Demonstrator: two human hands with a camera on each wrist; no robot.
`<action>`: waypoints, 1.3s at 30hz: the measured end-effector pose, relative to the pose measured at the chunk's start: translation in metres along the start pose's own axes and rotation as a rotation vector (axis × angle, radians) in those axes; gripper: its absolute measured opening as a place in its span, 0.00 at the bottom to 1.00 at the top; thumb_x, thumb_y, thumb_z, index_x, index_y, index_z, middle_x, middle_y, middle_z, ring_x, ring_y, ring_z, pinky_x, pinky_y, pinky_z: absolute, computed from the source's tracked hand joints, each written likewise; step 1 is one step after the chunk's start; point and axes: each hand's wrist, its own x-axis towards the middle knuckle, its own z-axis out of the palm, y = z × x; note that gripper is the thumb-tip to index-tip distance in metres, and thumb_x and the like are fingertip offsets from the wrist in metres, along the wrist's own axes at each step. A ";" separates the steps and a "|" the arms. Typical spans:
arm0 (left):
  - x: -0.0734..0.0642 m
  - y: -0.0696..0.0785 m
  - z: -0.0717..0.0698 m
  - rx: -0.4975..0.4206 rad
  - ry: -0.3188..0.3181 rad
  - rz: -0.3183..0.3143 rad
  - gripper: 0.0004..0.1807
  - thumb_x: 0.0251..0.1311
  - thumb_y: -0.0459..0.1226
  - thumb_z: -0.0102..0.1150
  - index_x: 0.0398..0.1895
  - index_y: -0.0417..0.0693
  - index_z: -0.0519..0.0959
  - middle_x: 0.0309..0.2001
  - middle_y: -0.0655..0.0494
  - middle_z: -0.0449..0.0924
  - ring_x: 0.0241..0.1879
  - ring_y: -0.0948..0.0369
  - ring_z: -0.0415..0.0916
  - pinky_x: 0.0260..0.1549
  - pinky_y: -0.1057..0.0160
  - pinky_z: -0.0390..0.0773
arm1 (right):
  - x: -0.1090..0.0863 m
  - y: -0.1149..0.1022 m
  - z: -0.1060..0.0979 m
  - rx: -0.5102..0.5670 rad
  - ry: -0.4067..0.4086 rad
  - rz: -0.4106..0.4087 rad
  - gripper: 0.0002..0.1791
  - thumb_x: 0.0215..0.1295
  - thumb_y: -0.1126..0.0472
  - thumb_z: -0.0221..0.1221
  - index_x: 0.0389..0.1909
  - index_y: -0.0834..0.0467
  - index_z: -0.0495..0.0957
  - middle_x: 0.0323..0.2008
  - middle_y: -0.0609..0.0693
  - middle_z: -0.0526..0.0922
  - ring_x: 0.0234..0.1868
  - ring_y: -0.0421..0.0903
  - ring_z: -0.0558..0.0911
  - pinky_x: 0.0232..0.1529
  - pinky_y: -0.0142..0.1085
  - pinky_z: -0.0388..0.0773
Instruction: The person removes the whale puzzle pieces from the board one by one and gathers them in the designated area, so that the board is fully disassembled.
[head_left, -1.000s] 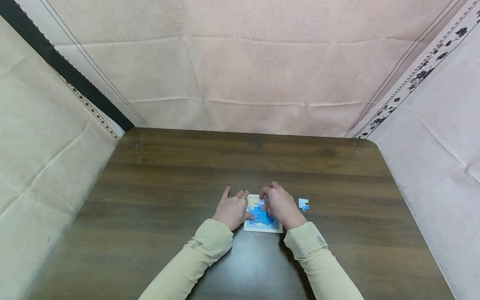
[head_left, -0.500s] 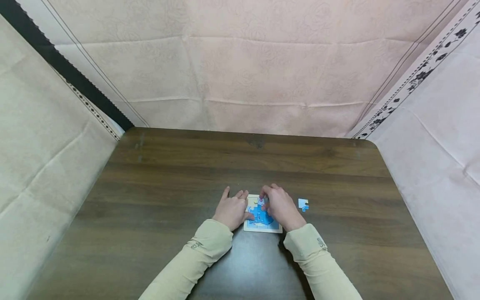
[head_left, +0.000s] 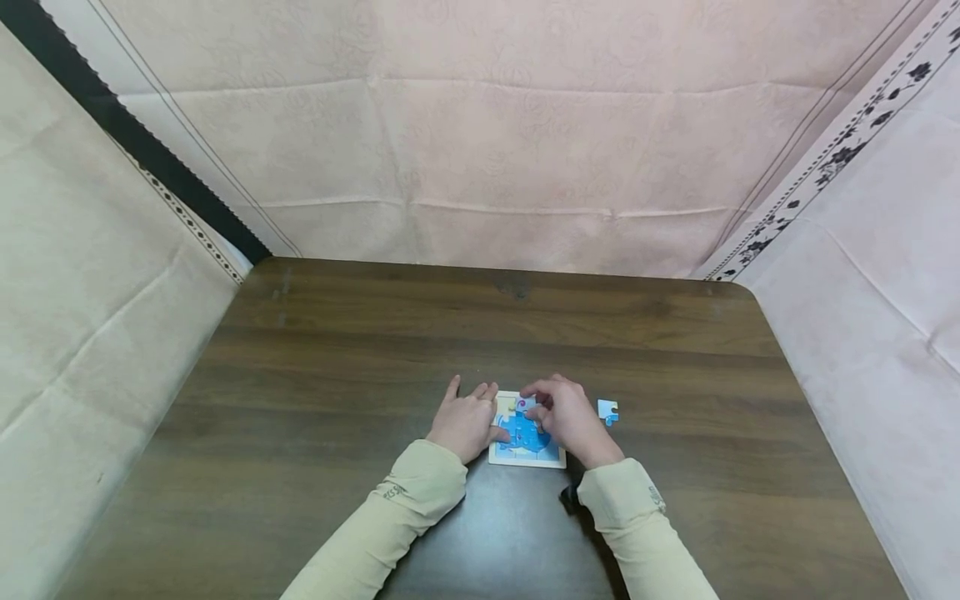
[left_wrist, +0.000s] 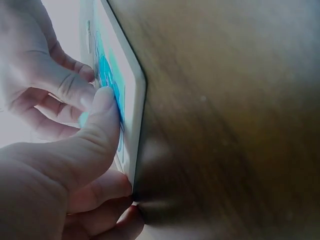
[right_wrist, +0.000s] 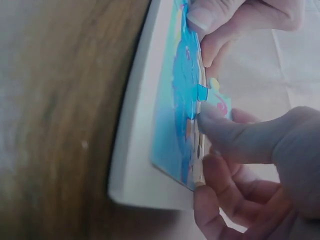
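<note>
A jigsaw puzzle board [head_left: 527,462] with a pale frame and a blue picture lies on the wooden table. My left hand [head_left: 461,422] holds its left edge, thumb over the picture and fingers along the rim. Over the board's upper right, my right hand [head_left: 573,419] pinches a puzzle piece [right_wrist: 221,102] between thumb and fingers. That piece, pale with a pink swirl and yellow knob, stands tilted up from the picture in the right wrist view. A loose blue and white puzzle piece [head_left: 607,408] lies right of the right hand.
The brown wooden table [head_left: 360,350] extends around the board on all sides. Pale cloth [head_left: 480,167] hangs behind the far edge, with more cloth at left and right. A small dark object [head_left: 568,500] shows beside the right cuff.
My right hand has shifted slightly right, its index finger reaching out straighter over the board. The left hand and the loose piece stay in place.
</note>
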 end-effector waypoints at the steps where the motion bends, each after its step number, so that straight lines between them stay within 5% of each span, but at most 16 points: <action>1: 0.000 0.000 0.000 0.000 -0.001 0.001 0.35 0.56 0.60 0.61 0.59 0.46 0.80 0.67 0.50 0.70 0.68 0.56 0.64 0.69 0.41 0.51 | 0.000 0.001 0.000 0.012 0.008 -0.002 0.12 0.58 0.66 0.68 0.43 0.50 0.85 0.33 0.45 0.76 0.32 0.45 0.75 0.35 0.34 0.81; 12: 0.002 0.001 0.000 -0.003 0.003 -0.002 0.35 0.56 0.59 0.61 0.60 0.46 0.79 0.67 0.51 0.69 0.68 0.57 0.63 0.69 0.42 0.51 | -0.010 0.004 -0.013 0.134 0.125 0.016 0.06 0.59 0.61 0.68 0.37 0.48 0.87 0.32 0.44 0.84 0.29 0.44 0.78 0.29 0.34 0.79; 21: 0.000 0.001 0.001 -0.021 0.030 0.011 0.34 0.55 0.58 0.63 0.59 0.45 0.79 0.67 0.50 0.68 0.68 0.57 0.63 0.69 0.42 0.51 | -0.036 0.041 -0.086 0.032 0.196 0.064 0.02 0.59 0.58 0.69 0.33 0.51 0.88 0.31 0.47 0.86 0.27 0.46 0.77 0.24 0.35 0.74; 27: -0.001 -0.001 0.000 -0.008 0.053 0.009 0.34 0.55 0.58 0.62 0.58 0.45 0.80 0.67 0.50 0.69 0.68 0.57 0.64 0.69 0.42 0.52 | -0.042 0.084 -0.121 -0.052 0.123 0.086 0.05 0.61 0.57 0.67 0.35 0.53 0.88 0.33 0.47 0.87 0.32 0.46 0.77 0.32 0.37 0.75; 32: -0.002 -0.001 0.001 -0.017 0.049 0.018 0.32 0.55 0.58 0.63 0.56 0.45 0.81 0.66 0.49 0.70 0.68 0.56 0.64 0.69 0.42 0.53 | -0.043 0.106 -0.124 -0.053 0.049 0.141 0.07 0.62 0.56 0.66 0.37 0.54 0.88 0.36 0.50 0.86 0.34 0.46 0.77 0.35 0.38 0.75; 39: -0.005 -0.001 0.002 -0.009 0.038 0.009 0.32 0.54 0.58 0.64 0.55 0.46 0.82 0.65 0.50 0.71 0.67 0.56 0.65 0.68 0.42 0.53 | -0.040 0.110 -0.112 -0.074 0.079 0.167 0.06 0.60 0.58 0.67 0.35 0.56 0.88 0.31 0.49 0.86 0.31 0.46 0.76 0.32 0.37 0.74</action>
